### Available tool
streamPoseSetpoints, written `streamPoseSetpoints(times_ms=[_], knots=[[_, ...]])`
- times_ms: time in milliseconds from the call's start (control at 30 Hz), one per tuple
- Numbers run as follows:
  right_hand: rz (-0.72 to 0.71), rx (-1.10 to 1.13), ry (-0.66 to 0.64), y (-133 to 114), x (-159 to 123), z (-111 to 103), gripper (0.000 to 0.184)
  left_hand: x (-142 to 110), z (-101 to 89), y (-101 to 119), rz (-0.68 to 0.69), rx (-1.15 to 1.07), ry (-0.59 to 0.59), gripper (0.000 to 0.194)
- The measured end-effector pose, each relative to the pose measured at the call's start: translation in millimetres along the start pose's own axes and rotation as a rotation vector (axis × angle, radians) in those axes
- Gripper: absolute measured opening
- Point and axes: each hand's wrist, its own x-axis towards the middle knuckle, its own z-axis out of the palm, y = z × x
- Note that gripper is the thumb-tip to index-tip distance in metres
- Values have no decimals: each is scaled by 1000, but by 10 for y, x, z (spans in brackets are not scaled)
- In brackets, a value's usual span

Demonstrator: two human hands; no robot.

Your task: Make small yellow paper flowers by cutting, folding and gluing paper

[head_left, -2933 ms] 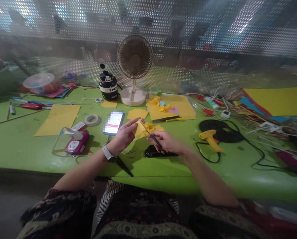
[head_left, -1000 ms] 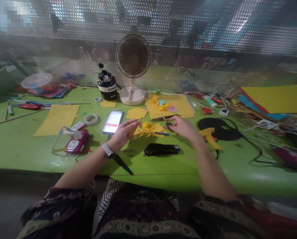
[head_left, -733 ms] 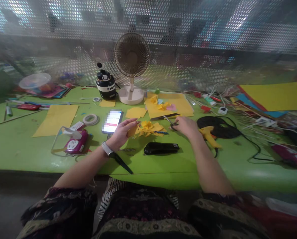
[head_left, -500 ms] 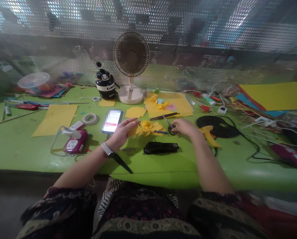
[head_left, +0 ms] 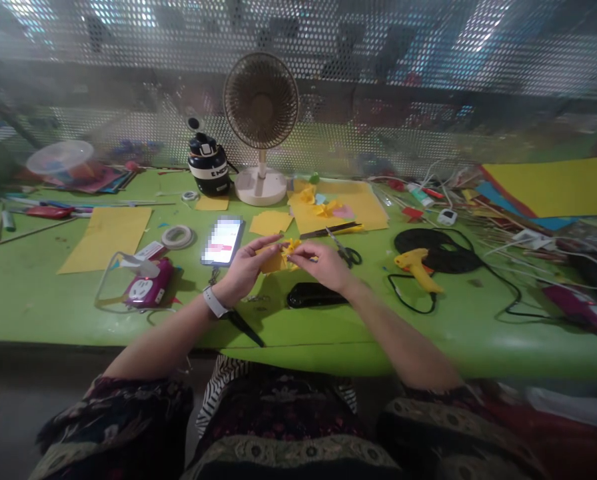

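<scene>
My left hand [head_left: 246, 270] pinches a piece of yellow paper [head_left: 271, 263] between thumb and fingers. Close against it, my right hand [head_left: 321, 263] has its thumb and fingertips pressed together at the paper's right side. Behind the fingertips show yellow paper petals [head_left: 292, 245], partly hidden by my hands. A pair of scissors [head_left: 347, 251] lies beyond my right hand, next to a black and yellow cutter [head_left: 333, 230]. Under my right wrist rests a black stapler [head_left: 311, 295], its right end covered.
A phone [head_left: 222, 240], a tape roll [head_left: 177, 237] and a purple power socket [head_left: 151, 283] lie left. A yellow glue gun [head_left: 416, 267] with its cord is right. Behind stand a fan [head_left: 261, 187] and a bottle [head_left: 208, 167]. Yellow sheets [head_left: 366, 200] lie near the fan.
My right hand has let go of the scissors, leaving them on the table, and has moved left to the yellow paper at my left hand. My left hand has stayed nearly in place.
</scene>
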Motion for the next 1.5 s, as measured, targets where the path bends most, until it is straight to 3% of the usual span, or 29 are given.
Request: streamPoseSetpoints(times_ms=[167, 367, 500, 667, 767, 1000, 1233, 1500], knots=[[55, 41, -33, 58, -10, -120, 34, 40, -97, -10, 29, 174, -40, 38], [-58, -233, -78, 129, -1, -169, 29, 55, -154, 7, 42, 689, -122, 29], [-123, -418, -126, 146, -9, -161, 30, 25, -111, 13, 342, 870, -67, 32], [-118, -522, -172, 143, -34, -142, 26, -2, -70, 44, 672, 1004, -123, 32], [-107, -555, -182, 133, -41, -141, 21, -7, -55, 64, 777, 1061, -84, 27], [-152, -582, -174, 97, -49, -137, 26, -23, -30, 74, 651, 1053, -85, 20], [-172, -603, -164, 44, -56, -153, 32, -9, -37, 57, 644, 1028, -118, 11], [-174, -563, -56, 66, -40, -154, 24, -11, -44, -6, 539, 984, -152, 12]])
